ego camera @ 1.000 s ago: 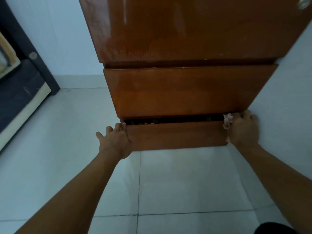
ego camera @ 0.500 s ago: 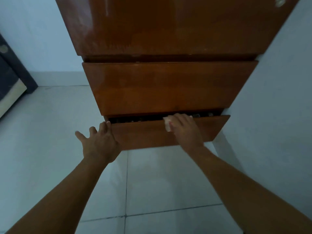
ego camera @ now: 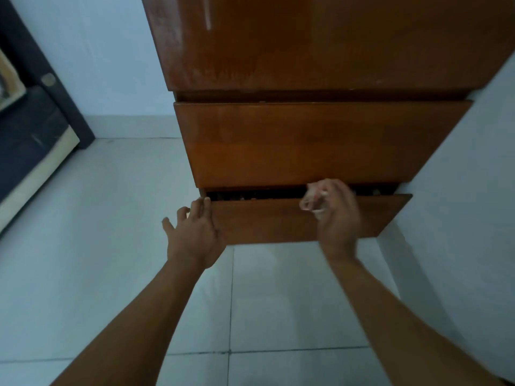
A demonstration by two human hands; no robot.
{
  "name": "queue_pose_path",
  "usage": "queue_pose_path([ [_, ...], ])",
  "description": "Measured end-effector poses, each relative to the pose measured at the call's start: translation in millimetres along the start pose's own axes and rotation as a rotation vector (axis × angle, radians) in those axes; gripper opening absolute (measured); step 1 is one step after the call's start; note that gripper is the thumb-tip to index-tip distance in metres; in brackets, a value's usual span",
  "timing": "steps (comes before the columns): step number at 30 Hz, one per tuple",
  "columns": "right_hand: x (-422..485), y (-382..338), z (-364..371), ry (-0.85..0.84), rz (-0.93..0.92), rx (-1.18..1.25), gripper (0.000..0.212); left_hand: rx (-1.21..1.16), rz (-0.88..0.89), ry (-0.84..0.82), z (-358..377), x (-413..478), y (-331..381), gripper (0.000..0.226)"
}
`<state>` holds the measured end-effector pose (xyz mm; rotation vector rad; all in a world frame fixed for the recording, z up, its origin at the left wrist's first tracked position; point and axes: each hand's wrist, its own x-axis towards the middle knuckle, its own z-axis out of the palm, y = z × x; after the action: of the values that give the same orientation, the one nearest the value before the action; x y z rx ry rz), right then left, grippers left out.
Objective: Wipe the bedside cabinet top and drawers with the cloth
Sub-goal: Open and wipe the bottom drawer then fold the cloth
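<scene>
The brown wooden bedside cabinet (ego camera: pixel 306 51) stands against the right wall, seen from above. Its upper drawer (ego camera: pixel 306 143) is closed. The lower drawer (ego camera: pixel 264 221) is pulled out a little, showing a dark gap along its top edge. My left hand (ego camera: pixel 195 232) rests with spread fingers on the lower drawer's left corner. My right hand (ego camera: pixel 334 215) is blurred and grips a small pale pink cloth (ego camera: pixel 310 200) against the top edge of the lower drawer, right of its middle.
A dark bed frame with a pale base (ego camera: pixel 30 151) stands at the far left. White floor tiles (ego camera: pixel 111 246) spread in front of the cabinet. A pale wall (ego camera: pixel 459 218) runs along the cabinet's right side.
My right hand slid the cloth leftward along the lower drawer's top edge from its right corner, then back a little to the right. My left hand stayed on the left corner.
</scene>
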<state>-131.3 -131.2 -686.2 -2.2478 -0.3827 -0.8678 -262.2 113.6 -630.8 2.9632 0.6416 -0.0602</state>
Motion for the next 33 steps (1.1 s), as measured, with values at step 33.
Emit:
queue_pose_path([
  [33, -82, 41, 66, 0.195, 0.106, 0.057, 0.059, -0.207, 0.02, 0.483, 76, 14, -5, 0.073],
])
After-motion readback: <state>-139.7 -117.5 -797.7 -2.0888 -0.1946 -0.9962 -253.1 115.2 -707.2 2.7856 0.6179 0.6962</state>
